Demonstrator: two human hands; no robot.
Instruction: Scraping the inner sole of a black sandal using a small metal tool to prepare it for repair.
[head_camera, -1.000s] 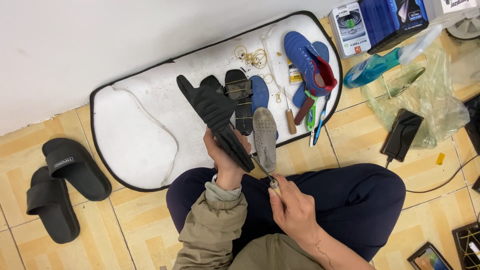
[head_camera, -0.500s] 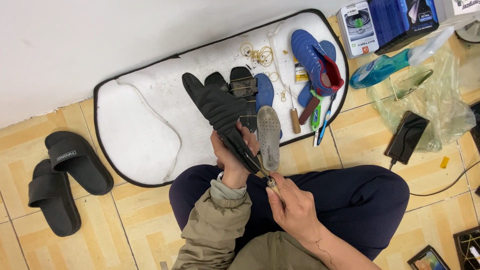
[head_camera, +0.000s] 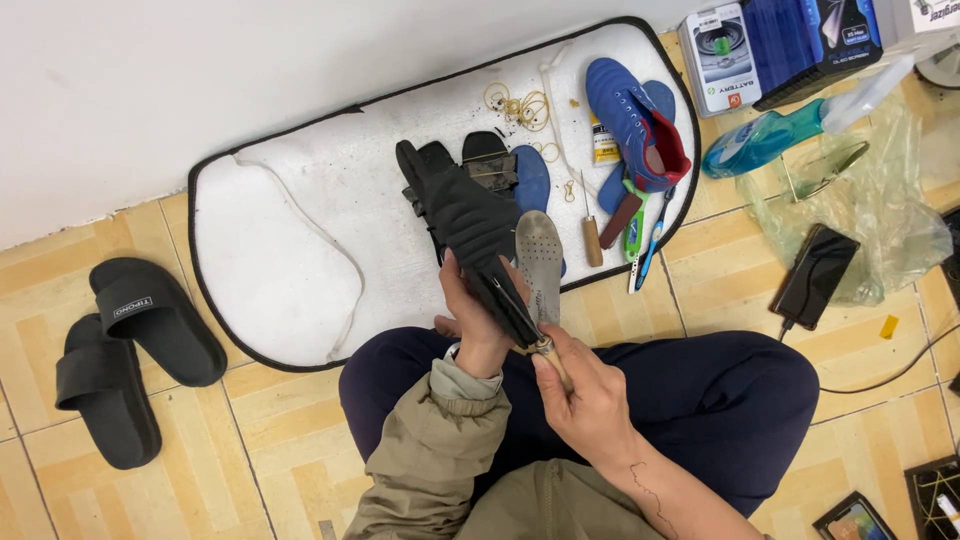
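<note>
A white mat with a black edge (head_camera: 300, 230) fills the upper middle of the frame, lying on the yellow tiled floor (head_camera: 250, 420) against a pale wall. At the left edge of the frame a pair of black slides (head_camera: 130, 350) sits on the tiles. A crumpled clear plastic bag (head_camera: 880, 200) lies at the right, with a black phone (head_camera: 815, 277) just beside it. On the mat's upper right end rests a blue sports shoe (head_camera: 630, 120), with rubber bands, a brush and an awl near it.

At centre, over the person's lap, the left hand (head_camera: 475, 325) is closed around a black shoe (head_camera: 470, 225), which tilts up towards the mat, its grey insole (head_camera: 540, 260) showing alongside. The right hand (head_camera: 585, 395), just below, grips a wooden-handled tool (head_camera: 545, 350) whose thin metal tip touches the shoe's edge.
</note>
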